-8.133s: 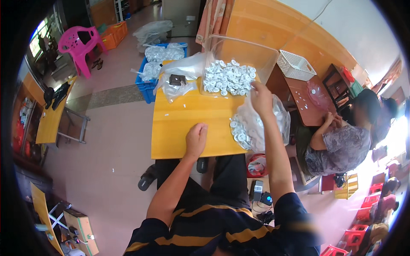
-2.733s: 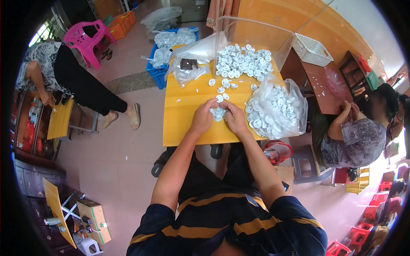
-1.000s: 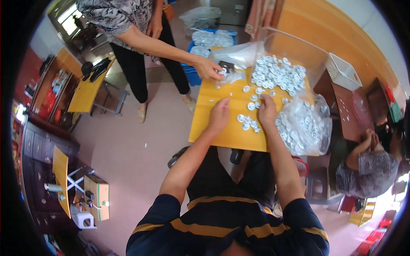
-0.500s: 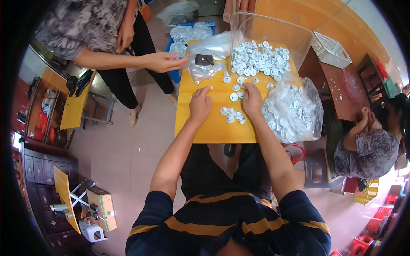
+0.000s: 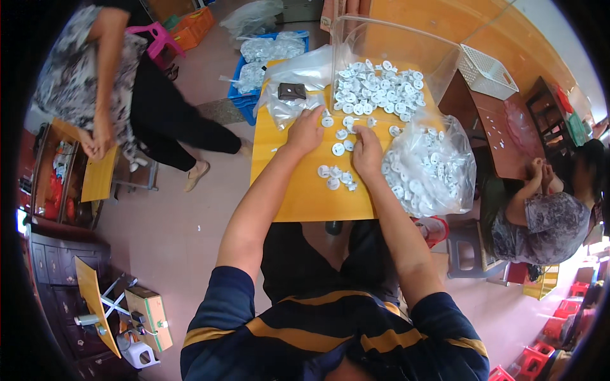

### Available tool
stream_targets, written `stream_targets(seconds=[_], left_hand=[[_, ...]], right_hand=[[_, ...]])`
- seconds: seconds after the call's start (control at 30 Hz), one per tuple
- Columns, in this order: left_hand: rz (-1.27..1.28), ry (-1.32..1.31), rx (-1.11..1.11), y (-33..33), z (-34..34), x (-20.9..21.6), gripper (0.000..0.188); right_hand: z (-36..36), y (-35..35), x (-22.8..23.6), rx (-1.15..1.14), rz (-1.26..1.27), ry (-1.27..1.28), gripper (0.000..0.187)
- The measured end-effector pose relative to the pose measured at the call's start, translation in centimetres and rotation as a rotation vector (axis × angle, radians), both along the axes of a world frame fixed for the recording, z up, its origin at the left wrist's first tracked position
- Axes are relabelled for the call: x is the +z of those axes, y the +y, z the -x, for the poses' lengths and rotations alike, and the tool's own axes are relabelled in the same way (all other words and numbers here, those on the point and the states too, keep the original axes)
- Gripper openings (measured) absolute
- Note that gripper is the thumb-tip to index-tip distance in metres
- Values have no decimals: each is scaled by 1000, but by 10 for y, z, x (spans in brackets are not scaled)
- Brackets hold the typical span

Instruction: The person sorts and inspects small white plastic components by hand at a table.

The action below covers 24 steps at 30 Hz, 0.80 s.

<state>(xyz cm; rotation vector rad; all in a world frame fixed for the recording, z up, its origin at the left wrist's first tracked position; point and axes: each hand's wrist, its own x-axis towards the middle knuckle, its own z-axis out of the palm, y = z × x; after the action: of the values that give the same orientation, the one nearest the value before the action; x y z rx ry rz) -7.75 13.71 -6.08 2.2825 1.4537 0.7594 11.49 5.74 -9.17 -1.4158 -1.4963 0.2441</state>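
My left hand [image 5: 306, 131] reaches over the yellow table [image 5: 286, 190], fingers stretched and apart. Its fingertips are beside a white round plastic part with a stem [image 5: 326, 121]; whether they touch it I cannot tell. Across from it my right hand [image 5: 366, 152] has its fingers curled together, close to a white part [image 5: 349, 126]; anything inside the fingers is hidden. Between and below the hands lie more loose white discs [image 5: 338, 149] and a small cluster of them [image 5: 333, 183]. A tiny white piece [image 5: 274, 150] rests left of my left wrist.
A clear bin [image 5: 397, 39] heaped with white parts stands at the back. A plastic bag of parts [image 5: 429, 171] sits to my right. A dark brown wallet-like case [image 5: 291, 92] lies on clear bags. One person [image 5: 95, 76] stands left; another [image 5: 546, 222] sits right.
My left hand has moved forward and right toward a white part; a tiny white piece now lies near its wrist. The standing person has drawn their arm back and moved left.
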Motion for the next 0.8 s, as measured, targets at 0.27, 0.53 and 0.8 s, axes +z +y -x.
stream_targets(seconds=[0.27, 0.53, 0.8], left_hand=[[-84, -20, -28, 1, -6, -10, 59], [-144, -197, 25, -6, -2, -23, 51], [-258, -229, -1, -8, -7, -23, 20]], right_hand=[[0, 7, -12, -9, 2, 168, 41], [2, 4, -9, -15, 50, 159, 42], [-2, 8, -13, 29, -23, 147, 44]])
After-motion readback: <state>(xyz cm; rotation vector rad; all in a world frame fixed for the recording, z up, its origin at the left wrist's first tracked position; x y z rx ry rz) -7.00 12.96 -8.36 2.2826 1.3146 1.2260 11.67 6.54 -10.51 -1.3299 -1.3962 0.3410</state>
